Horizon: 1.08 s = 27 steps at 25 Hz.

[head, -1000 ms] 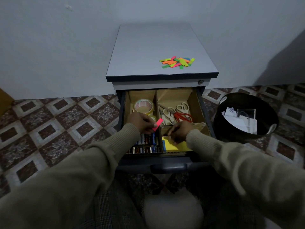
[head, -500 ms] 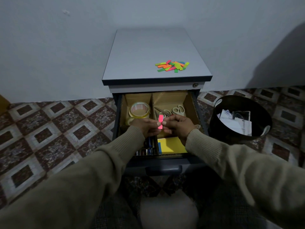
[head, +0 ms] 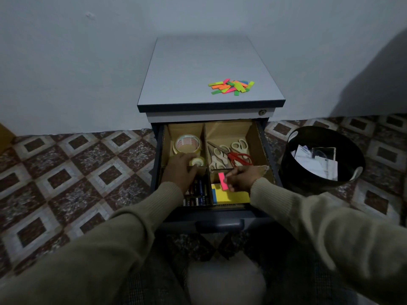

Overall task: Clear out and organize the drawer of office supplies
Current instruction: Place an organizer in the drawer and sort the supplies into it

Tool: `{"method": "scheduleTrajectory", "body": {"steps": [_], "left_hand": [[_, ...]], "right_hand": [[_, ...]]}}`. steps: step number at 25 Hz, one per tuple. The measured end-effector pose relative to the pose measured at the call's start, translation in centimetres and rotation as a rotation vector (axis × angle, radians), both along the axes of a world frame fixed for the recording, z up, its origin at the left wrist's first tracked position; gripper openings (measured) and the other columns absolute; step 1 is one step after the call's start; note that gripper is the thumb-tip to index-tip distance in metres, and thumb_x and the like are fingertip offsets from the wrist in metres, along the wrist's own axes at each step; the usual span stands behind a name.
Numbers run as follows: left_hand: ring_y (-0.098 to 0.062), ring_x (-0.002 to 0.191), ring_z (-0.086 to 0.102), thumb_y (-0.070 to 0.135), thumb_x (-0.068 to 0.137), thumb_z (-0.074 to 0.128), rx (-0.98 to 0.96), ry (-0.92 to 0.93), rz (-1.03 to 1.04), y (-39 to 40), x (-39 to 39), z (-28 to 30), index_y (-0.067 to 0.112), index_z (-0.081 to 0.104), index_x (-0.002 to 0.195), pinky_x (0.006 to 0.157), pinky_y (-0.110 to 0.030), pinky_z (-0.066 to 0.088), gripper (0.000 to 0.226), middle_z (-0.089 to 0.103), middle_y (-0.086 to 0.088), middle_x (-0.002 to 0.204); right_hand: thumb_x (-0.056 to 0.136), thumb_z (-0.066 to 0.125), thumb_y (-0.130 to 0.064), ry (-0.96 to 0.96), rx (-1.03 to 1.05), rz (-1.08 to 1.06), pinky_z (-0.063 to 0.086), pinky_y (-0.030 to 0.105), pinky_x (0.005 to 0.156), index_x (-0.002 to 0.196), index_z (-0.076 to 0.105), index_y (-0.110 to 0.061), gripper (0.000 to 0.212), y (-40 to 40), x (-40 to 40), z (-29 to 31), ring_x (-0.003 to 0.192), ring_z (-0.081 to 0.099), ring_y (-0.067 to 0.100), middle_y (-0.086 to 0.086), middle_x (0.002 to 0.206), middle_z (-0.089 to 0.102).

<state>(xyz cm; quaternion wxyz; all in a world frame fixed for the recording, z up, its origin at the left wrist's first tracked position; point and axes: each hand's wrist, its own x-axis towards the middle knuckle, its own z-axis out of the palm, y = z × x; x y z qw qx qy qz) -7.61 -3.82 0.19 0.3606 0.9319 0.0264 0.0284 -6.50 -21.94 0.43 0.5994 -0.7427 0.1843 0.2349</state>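
The cabinet's top drawer stands open, split by cardboard dividers. My right hand pinches a pink paper strip above a yellow sticky-note pad in the front right compartment. Over the left divider lies my left hand, fingers loosely curled beside a small tape roll, holding nothing. A large tape roll sits in the back left compartment and several scissors in the back right. Batteries fill the front left. A pile of coloured strips lies on the cabinet top.
A black waste bin with papers inside stands on the patterned tile floor right of the cabinet. The cabinet backs onto a plain wall. My knees are just below the drawer handle.
The pink strip passed from my left hand to my right. My left hand drew back left to the divider, and my right hand lowered the strip over the yellow pad.
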Motion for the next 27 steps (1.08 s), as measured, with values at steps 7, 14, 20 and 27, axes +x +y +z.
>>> {"method": "scheduleTrajectory", "body": {"steps": [7, 14, 20, 27], "left_hand": [[-0.035, 0.117, 0.049, 0.025, 0.086, 0.06, 0.441, -0.149, -0.206, 2.4, -1.2, -3.3, 0.007, 0.052, 0.13, 0.104, -0.047, 0.033, 0.048, 0.055, -0.017, 0.125], [-0.034, 0.121, 0.045, 0.024, 0.087, 0.059, 0.455, -0.128, -0.221, 2.4, -1.3, -4.0, 0.01, 0.051, 0.131, 0.106, -0.046, 0.032, 0.047, 0.052, -0.015, 0.128], [-0.039, 0.105, 0.057, 0.027, 0.079, 0.054, 0.446, -0.163, -0.2, 2.2, -1.6, -3.8, 0.005, 0.062, 0.117, 0.094, -0.049, 0.043, 0.045, 0.062, -0.019, 0.113], [-0.04, 0.104, 0.057, 0.023, 0.078, 0.06, 0.453, -0.161, -0.21, 2.3, -1.5, -3.8, 0.004, 0.062, 0.117, 0.093, -0.049, 0.044, 0.043, 0.061, -0.02, 0.113]], "right_hand": [[0.083, 0.062, -0.003, -0.04, -0.429, 0.162, 0.047, 0.033, 0.091, 0.114, 0.061, 0.003, 0.032, 1.0, 0.4, -2.7, 0.113, 0.057, 0.033, 0.022, 0.119, 0.061], [0.085, 0.061, -0.008, -0.05, -0.521, 0.227, 0.046, 0.025, 0.079, 0.11, 0.064, 0.0, 0.026, 1.9, 0.4, -3.8, 0.109, 0.059, 0.029, 0.017, 0.115, 0.063], [0.084, 0.062, -0.008, -0.083, -0.565, 0.282, 0.046, 0.027, 0.085, 0.109, 0.066, -0.005, 0.026, 1.9, 0.4, -4.0, 0.108, 0.059, 0.027, 0.014, 0.114, 0.064], [0.086, 0.061, -0.012, -0.05, -0.609, 0.352, 0.052, 0.035, 0.092, 0.113, 0.066, -0.008, 0.028, 1.9, 0.7, -3.9, 0.106, 0.061, 0.025, 0.012, 0.114, 0.064]]}}
